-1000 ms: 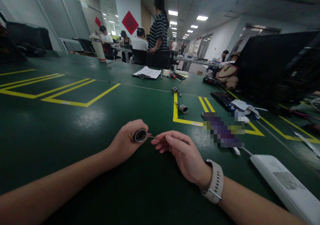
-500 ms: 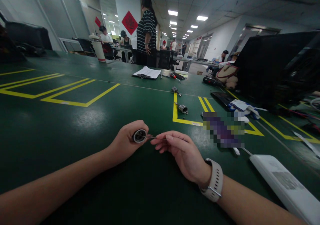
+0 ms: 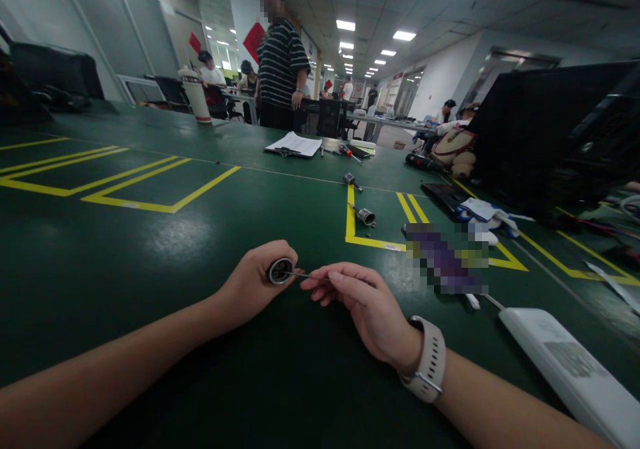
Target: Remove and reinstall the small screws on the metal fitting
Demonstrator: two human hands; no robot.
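My left hand [image 3: 253,286] is wrapped round a dark cylindrical metal part [image 3: 280,271], its round open end with a bright rim facing me. My right hand [image 3: 367,309], with a pale watch strap at the wrist, pinches a thin metal tool [image 3: 301,274] between thumb and fingers. The tool's tip reaches into the open end of the part. Its back end is mostly hidden by the hand, so its exact kind cannot be made out. Beyond the hands, a similar metal part [image 3: 367,216] lies on its side with tiny pieces beside it, and another metal part [image 3: 350,179] lies farther back.
The green table [image 3: 165,249] carries yellow tape outlines [image 3: 140,204]. A clipboard with paper [image 3: 295,144], a red-handled screwdriver [image 3: 346,150] and a cup [image 3: 197,99] stand or lie farther back. At right are a white power strip [image 3: 565,362] and gloves [image 3: 483,212]. A person [image 3: 283,62] stands beyond.
My hands have barely moved; the thin tool appears slightly turned in my right fingers. The standing person beyond the table has turned and shifted a little to the left.
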